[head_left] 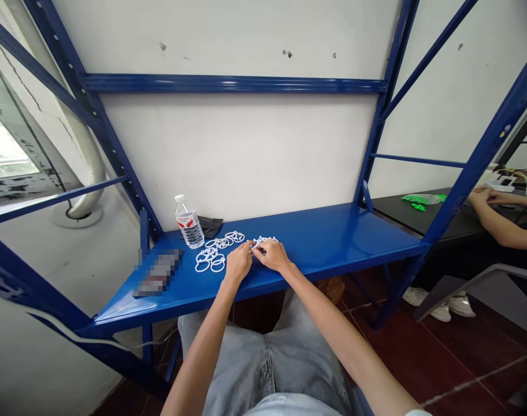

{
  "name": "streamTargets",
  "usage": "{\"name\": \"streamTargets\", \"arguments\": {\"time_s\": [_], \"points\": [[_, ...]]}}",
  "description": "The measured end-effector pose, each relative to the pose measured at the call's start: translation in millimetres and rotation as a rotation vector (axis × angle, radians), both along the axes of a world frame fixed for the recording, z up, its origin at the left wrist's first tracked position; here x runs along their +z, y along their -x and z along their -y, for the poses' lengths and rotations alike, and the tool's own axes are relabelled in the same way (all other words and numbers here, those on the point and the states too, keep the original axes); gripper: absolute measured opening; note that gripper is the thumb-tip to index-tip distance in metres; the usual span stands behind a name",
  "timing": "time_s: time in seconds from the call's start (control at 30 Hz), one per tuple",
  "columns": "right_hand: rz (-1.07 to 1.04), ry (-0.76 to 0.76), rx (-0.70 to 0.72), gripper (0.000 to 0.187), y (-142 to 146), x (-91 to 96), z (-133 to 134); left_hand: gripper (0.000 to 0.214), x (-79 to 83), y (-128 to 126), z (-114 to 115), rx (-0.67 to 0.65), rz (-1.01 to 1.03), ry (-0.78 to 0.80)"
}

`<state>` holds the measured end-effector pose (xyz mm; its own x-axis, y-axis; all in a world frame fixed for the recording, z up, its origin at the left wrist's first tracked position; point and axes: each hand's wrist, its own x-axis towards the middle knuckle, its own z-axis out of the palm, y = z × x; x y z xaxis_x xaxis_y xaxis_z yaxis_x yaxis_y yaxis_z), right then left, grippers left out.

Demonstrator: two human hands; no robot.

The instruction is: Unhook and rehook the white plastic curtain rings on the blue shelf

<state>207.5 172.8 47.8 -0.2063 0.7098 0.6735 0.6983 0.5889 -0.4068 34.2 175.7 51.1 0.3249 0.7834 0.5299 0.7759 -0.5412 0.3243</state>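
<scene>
The person sits at a blue metal counter [333,237], with both hands low over it. The left hand [238,261] and the right hand [272,256] are very close, almost touching. Both are curled in and narrow, not wide open. The fingertips [257,247] of the right hand pinch a small bunch of white rings [263,240]. The left hand's fingers reach to the same spot, but I cannot tell if they hold anything.

The bunch sits on the counter, right under the hands. It is too small and too hidden to show which way it points. Just to the left is a pile of white rings [209,254]. These thin rings lie flat and tangled, and the pile stretches in a loose line along the counter, from the front toward the back.

Behind the pile stands a clear water bottle [189,225] with a white cap, beside a dark cloth [211,226]. A blurred flat thing [157,273] lies to the left. Far off to the right, a co-worker's hands [484,197] rest at a dark table [445,222], near some green pieces [417,199].
</scene>
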Motion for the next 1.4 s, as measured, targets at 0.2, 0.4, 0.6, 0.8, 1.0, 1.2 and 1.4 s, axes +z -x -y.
{"name": "streamTargets", "arguments": {"time_s": [0.2, 0.4, 0.6, 0.8, 1.0, 1.2, 1.4], "points": [[-0.022, 0.029, 0.045, 0.035, -2, 1.3, 1, 0.04, -1.7, 0, 7, -0.03, 0.033, -0.023], [-0.118, 0.026, 0.044, 0.032, -3, 3.7, 2, 0.037, -1.6, -3, 9, -0.169, 0.088, 0.038], [-0.14, 0.012, 0.035, 0.036, -6, 3.8, 2, 0.032, 0.5, -1, 9, -0.216, 0.097, 0.086], [-0.152, 0.02, 0.104, 0.037, -7, 6.8, 3, 0.041, -2.3, 1, 9, -0.235, 0.145, 0.108], [-0.182, 0.05, 0.156, 0.039, -9, 7.6, 4, 0.043, -3.5, 0, 8, -0.237, 0.132, 0.121], [-0.191, -0.002, -0.011, 0.033, -7, 6.2, 3, 0.044, 5.7, 12, 11, -0.165, 0.048, 0.015], [-0.225, -0.033, -0.186, 0.026, -4, 7.3, 3, 0.057, 12.7, 78, 30, 0.293, -0.236, -0.016]]}}
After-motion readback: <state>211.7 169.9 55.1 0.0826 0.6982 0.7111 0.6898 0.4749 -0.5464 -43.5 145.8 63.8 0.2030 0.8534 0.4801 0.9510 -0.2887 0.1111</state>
